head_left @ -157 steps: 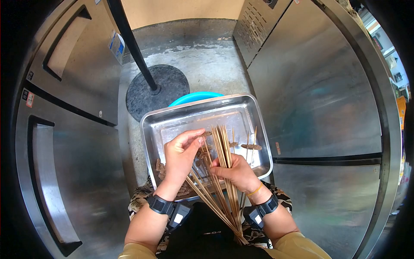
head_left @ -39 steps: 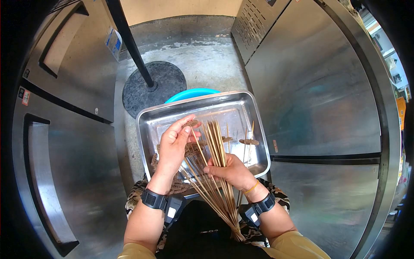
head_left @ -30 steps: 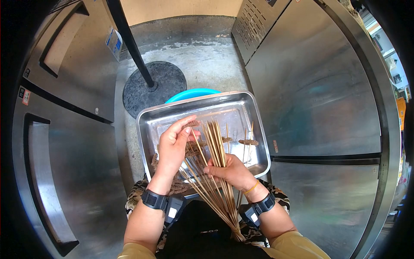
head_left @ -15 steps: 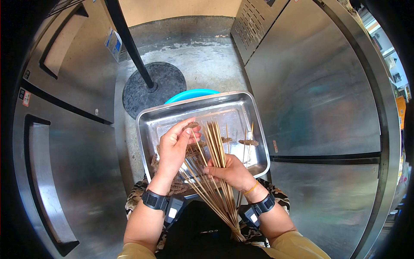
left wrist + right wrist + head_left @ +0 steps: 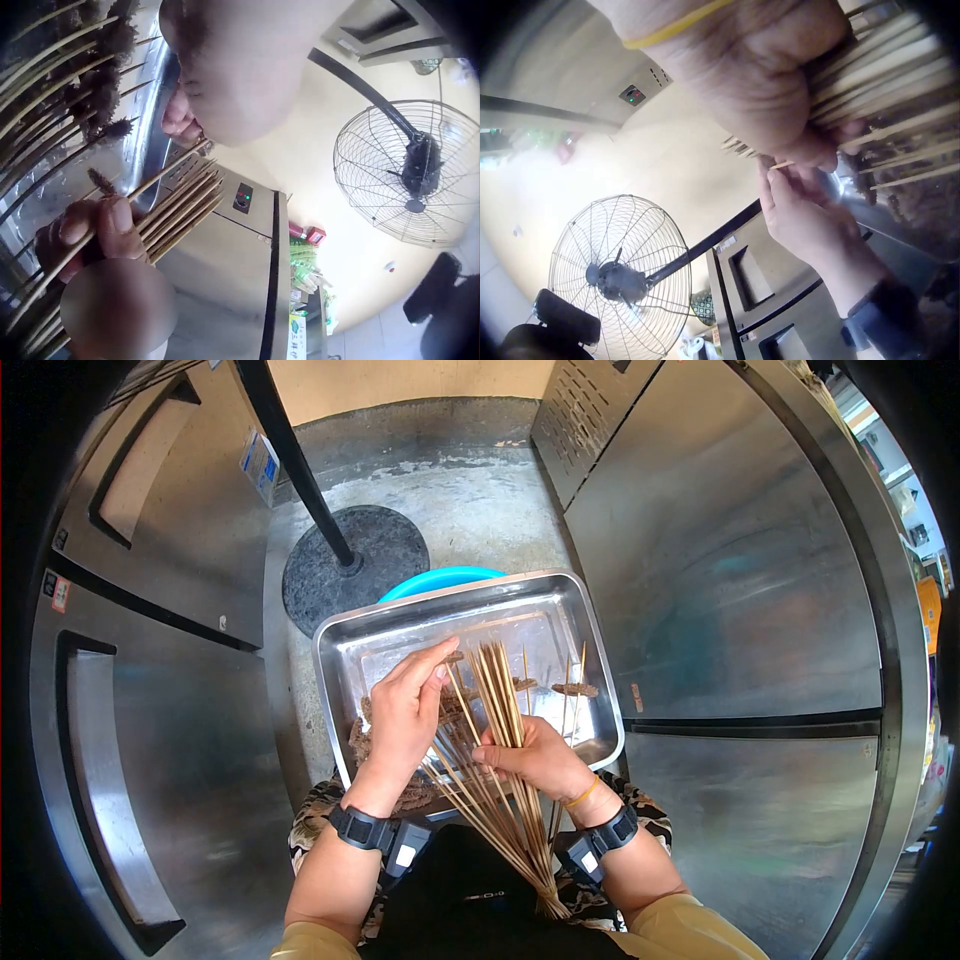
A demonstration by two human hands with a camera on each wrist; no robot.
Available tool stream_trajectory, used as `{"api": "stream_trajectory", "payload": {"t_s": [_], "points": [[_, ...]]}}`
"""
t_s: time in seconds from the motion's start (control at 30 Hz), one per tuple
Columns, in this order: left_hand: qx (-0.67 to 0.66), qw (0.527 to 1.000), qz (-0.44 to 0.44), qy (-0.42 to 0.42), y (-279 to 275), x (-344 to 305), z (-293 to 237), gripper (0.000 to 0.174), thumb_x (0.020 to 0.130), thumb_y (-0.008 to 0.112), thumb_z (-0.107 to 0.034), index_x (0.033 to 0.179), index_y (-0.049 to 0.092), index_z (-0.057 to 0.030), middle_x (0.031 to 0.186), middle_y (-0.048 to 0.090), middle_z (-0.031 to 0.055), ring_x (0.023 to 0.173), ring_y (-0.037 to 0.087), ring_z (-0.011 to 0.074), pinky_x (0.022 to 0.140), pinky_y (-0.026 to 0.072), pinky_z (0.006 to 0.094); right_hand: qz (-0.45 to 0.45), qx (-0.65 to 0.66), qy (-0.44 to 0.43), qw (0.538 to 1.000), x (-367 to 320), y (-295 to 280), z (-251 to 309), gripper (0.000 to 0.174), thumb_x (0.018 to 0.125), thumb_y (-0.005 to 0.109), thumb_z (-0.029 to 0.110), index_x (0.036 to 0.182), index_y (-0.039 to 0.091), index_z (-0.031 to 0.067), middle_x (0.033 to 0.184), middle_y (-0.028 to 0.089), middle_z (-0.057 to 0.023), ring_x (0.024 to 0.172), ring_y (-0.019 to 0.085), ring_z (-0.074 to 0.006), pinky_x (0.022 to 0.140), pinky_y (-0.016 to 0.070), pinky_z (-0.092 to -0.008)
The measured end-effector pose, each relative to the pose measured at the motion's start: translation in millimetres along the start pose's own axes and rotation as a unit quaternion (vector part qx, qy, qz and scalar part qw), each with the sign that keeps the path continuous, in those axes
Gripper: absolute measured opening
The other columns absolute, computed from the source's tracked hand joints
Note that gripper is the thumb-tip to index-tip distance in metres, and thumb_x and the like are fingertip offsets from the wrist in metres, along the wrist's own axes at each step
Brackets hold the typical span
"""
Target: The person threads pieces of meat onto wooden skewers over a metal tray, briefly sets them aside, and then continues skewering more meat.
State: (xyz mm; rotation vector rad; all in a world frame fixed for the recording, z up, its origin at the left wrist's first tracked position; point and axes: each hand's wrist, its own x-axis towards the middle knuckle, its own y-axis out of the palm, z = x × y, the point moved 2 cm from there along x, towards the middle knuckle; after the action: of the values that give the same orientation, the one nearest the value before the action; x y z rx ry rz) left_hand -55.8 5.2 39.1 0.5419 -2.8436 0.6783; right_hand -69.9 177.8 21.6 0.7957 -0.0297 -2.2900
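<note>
My right hand (image 5: pixel 545 758) grips a thick bundle of bamboo skewers (image 5: pixel 507 700), their tips pointing away and their lower ends gathered near my lap. My left hand (image 5: pixel 403 705) pinches a small brown meat-like piece (image 5: pixel 453 657) at the tip of one skewer left of the bundle; the fingers partly cover it. Beneath both hands lies a stainless steel tray (image 5: pixel 540 622). Threaded skewers with a brown piece (image 5: pixel 575 689) show right of the bundle. In the left wrist view, several skewers carry rough brown pieces (image 5: pixel 105 79) in a row. More brown pieces (image 5: pixel 360 740) lie at the tray's left side.
A blue basin (image 5: pixel 440 580) shows behind the tray. Beyond it stands a black round base (image 5: pixel 390 545) with a pole. Steel cabinets (image 5: pixel 740 560) flank both sides. The wrist views show a wire-caged fan (image 5: pixel 622 277) on that pole.
Over the last half second the left hand has dipped slightly and its fingers have closed further over the brown piece. The right hand keeps its grip on the bundle.
</note>
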Motion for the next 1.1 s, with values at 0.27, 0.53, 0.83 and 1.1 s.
{"api": "stream_trajectory", "payload": {"t_s": [0.27,0.53,0.83,1.1], "points": [[0.003,0.997,0.077,0.001,11.7,-12.8,-3.3,0.025,0.086,0.055,-0.002,0.109,0.063,-0.0084,0.099,0.066,0.0129,0.092,0.065,0.025,0.077,0.0509,0.0324,-0.023,0.001,-0.007,1.0,-0.6,-7.8,2.5,0.011,0.082,0.068,0.011,0.084,0.059,0.0048,0.07,0.06,-0.0001,0.059,0.054,-0.0057,0.054,0.043,-0.0181],[0.208,0.975,0.075,-0.004,-18.5,-16.4,10.1,0.028,0.078,0.063,-0.007,0.105,0.059,-0.0082,0.1,0.061,0.0112,0.083,0.063,0.0266,0.073,0.0507,0.0359,-0.146,-0.026,-0.068,0.987,-4.1,-44.2,-2.0,0.009,0.08,0.065,0.009,0.077,0.058,0.0043,0.064,0.056,0.0008,0.055,0.052,-0.0073,0.051,0.0428,-0.0218],[0.445,0.875,0.122,-0.145,-41.2,-28.4,70.6,0.029,0.072,0.068,-0.011,0.098,0.056,-0.0059,0.094,0.058,0.0152,0.086,0.061,0.0341,0.076,0.0498,0.0419,-0.177,-0.016,-0.092,0.98,-5.0,-38.8,-8.9,0.013,0.079,0.063,0.002,0.08,0.051,0.0057,0.063,0.05,0.002,0.053,0.048,-0.0072,0.049,0.0398,-0.0213],[0.365,0.907,0.148,-0.149,-21.8,-21.3,71.0,0.021,0.075,0.061,0.001,0.095,0.062,-0.0056,0.088,0.063,0.0125,0.084,0.063,0.0294,0.076,0.0508,0.0388,-0.139,0.027,-0.074,0.987,-1.9,-30.0,-6.2,0.015,0.079,0.065,0.001,0.083,0.05,0.0051,0.067,0.053,0.0004,0.054,0.05,-0.0081,0.051,0.0417,-0.0213]]}}
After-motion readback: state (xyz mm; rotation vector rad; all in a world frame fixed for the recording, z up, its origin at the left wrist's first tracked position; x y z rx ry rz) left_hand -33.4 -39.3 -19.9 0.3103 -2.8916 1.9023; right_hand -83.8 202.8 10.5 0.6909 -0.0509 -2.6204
